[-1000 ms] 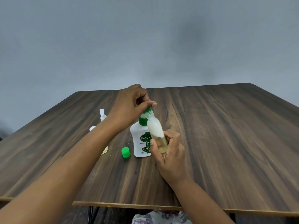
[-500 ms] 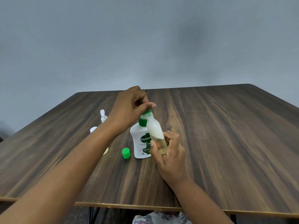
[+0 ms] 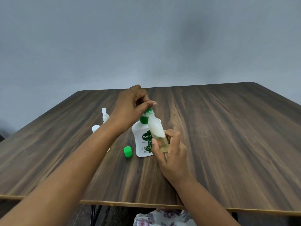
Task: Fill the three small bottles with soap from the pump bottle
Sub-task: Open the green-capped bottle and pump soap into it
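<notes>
A white pump bottle (image 3: 142, 141) with a green pump head stands mid-table. My left hand (image 3: 130, 106) rests closed on top of the pump head, thumb over its spout. My right hand (image 3: 169, 154) grips a small clear bottle (image 3: 157, 131), tilted with its open mouth against the spout; yellowish soap fills its lower part and white foam the upper part. Two other small bottles, one with a white nozzle (image 3: 104, 115) and one with a white cap (image 3: 95, 128), stand to the left, partly hidden by my left forearm.
A loose green cap (image 3: 127, 151) lies on the wooden table (image 3: 228, 136) just left of the pump bottle. The table's front edge runs close to my body, and a grey wall stands behind the table.
Both hands and the bottles hold nearly the same pose. The camera view has shifted slightly.
</notes>
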{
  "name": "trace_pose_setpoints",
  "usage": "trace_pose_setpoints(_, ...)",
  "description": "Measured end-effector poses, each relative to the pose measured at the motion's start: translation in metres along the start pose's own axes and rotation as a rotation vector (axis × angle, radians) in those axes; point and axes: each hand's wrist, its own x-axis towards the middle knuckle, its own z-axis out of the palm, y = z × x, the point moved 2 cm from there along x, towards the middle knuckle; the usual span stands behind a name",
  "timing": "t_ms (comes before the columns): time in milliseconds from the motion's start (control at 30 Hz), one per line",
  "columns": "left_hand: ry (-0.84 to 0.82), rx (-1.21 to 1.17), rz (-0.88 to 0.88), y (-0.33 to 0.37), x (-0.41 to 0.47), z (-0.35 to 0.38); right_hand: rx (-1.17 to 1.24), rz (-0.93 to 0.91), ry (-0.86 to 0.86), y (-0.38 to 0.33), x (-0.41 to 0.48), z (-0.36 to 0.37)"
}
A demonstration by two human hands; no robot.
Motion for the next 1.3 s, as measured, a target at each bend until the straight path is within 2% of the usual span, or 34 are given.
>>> trace_pose_setpoints(233, -0.068, 0.005, 0.023, 0.006, 0.008, -0.006, 0.029, 0.009, 0.022, 0.001, 0.002, -0.001)
trace_pose_setpoints(400, -0.036, -0.024, -0.017, -0.001, 0.002, 0.0, 0.013, -0.003, 0.0, 0.001, 0.0, 0.0)
trace_pose_setpoints(567, 0.026, -0.01, 0.029, 0.0, -0.002, 0.002, 0.024, 0.024, -0.029, 0.0, -0.001, 0.0)
trace_pose_setpoints(733, 0.127, -0.075, 0.038, 0.004, -0.009, 0.003, 0.107, 0.125, -0.08, 0.003, -0.004, 0.002)
trace_pose_setpoints(967, 0.159, -0.158, -0.066, -0.001, -0.007, 0.004, 0.211, 0.171, -0.16, 0.003, -0.004, 0.003)
trace_pose_setpoints(1167, 0.289, -0.504, -0.232, -0.02, -0.03, 0.004, 0.238, 0.176, -0.158, 0.001, -0.002, 0.001)
trace_pose_setpoints(1300, 0.364, -0.484, -0.284, -0.04, -0.065, 0.013, 0.243, 0.189, -0.153, 0.0, -0.002, 0.0)
